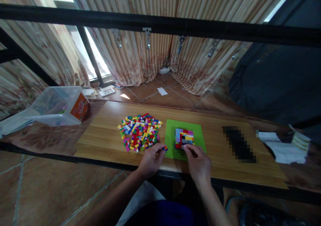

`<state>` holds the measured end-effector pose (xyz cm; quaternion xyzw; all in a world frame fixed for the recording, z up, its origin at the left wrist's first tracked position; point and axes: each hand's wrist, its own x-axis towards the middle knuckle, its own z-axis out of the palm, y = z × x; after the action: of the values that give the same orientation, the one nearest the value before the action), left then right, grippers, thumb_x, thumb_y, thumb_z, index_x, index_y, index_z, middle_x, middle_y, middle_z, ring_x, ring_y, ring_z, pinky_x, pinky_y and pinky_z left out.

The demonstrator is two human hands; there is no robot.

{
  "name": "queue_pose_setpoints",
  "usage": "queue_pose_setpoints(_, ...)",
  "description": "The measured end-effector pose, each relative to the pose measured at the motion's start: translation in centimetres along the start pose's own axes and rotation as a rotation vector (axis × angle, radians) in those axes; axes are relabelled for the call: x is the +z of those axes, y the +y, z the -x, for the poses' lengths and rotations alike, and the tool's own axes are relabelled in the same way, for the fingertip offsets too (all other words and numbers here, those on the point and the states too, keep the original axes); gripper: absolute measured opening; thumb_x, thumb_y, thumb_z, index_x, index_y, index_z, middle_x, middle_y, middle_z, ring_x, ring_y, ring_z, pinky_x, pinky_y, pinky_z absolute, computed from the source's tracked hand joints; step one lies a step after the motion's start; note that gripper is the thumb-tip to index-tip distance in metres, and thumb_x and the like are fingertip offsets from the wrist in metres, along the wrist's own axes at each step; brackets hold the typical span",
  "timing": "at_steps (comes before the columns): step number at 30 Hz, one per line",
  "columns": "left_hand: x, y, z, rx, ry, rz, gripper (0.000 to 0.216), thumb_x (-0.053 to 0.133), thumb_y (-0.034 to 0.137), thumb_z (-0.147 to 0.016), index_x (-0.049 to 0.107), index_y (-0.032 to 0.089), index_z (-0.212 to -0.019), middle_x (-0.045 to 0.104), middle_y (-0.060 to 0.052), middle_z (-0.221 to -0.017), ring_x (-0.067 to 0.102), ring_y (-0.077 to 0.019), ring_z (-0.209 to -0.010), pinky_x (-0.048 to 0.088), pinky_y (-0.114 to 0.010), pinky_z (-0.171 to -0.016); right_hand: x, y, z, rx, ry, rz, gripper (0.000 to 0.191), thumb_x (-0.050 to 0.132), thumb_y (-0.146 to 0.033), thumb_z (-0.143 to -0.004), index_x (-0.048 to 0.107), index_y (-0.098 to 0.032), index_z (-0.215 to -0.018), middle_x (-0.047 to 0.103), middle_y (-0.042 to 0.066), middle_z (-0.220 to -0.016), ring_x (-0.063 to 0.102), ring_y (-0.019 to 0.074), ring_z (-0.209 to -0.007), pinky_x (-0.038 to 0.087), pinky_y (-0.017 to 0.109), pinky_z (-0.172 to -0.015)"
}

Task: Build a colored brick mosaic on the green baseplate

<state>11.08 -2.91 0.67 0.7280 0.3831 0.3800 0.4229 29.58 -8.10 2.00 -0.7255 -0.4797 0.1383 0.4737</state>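
A green baseplate lies on the wooden board. A small block of coloured bricks is built on it. Left of the plate is a loose pile of small coloured bricks. My left hand rests at the board's near edge, its fingers pinched on a small blue and orange brick just left of the plate. My right hand has its fingertips pressed together at the near edge of the built block, touching it; what they hold, if anything, is hidden.
A clear plastic tub with an orange label stands at the left. A dark flat object lies on the board's right side, with white papers beyond it. A black bar crosses overhead; curtains hang behind.
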Motion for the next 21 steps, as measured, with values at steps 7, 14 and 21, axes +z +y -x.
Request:
queue_pose_setpoints(7, -0.1, 0.4, 0.0, -0.001, 0.003, -0.014, 0.017, 0.051, 0.023, -0.089, 0.062, 0.018, -0.102, 0.069, -0.006, -0.094, 0.065, -0.0146, -0.082, 0.052, -0.025, -0.075, 0.0, 0.9, -1.7, -0.176, -0.014, 0.247, 0.038, 0.048, -0.05, -0.09, 0.074, -0.022, -0.086, 0.069, 0.009, -0.087, 0.061, 0.0235, -0.085, 0.047, 0.039, -0.079)
queue_pose_setpoints(14, 0.0, 0.6, 0.0, 0.007, 0.014, -0.043, 0.018, 0.051, 0.021, -0.088, 0.062, 0.019, -0.102, 0.069, -0.005, -0.092, 0.064, -0.0145, -0.08, 0.052, -0.026, -0.077, 0.5, 1.1, -1.6, -0.269, -0.028, 0.33, 0.035, 0.045, -0.042, -0.092, 0.074, -0.024, -0.093, 0.069, 0.008, -0.093, 0.06, 0.023, -0.088, 0.047, 0.039, -0.081)
queue_pose_setpoints(21, 0.2, 0.3, 0.0, 0.007, 0.019, -0.046, 0.018, 0.053, 0.021, -0.088, 0.063, 0.018, -0.103, 0.069, -0.005, -0.089, 0.064, -0.0138, -0.077, 0.051, -0.024, -0.074, 0.7, 1.1, -1.7, -0.268, -0.024, 0.339, 0.033, 0.046, -0.04, -0.092, 0.072, -0.021, -0.099, 0.072, 0.008, -0.096, 0.061, 0.0234, -0.088, 0.047, 0.039, -0.081)
